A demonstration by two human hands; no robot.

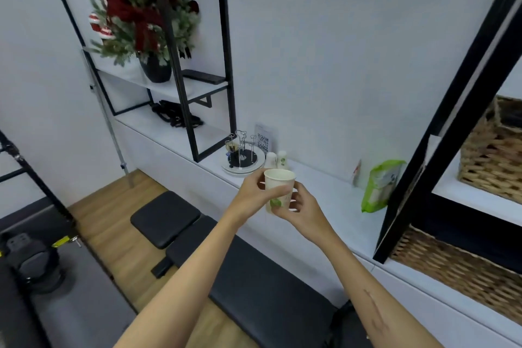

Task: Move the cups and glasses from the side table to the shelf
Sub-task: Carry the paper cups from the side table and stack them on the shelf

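A white paper cup (279, 181) with a green leaf print is held upright in mid-air above the white ledge (333, 195). My left hand (254, 192) wraps its left side and my right hand (303, 207) cups its base and right side. Two more paper cups (276, 159) stand upside down on the ledge just behind, against the wall. Left of them a round tray holds a wire cup rack (243, 154) with a glass (232, 147) on it.
A black-framed shelf (186, 85) rises at left with a potted Christmas arrangement (144, 14) and black items. A green packet (380, 185) leans at right beside another black frame and wicker baskets (493, 150). A black padded bench (248, 271) lies below.
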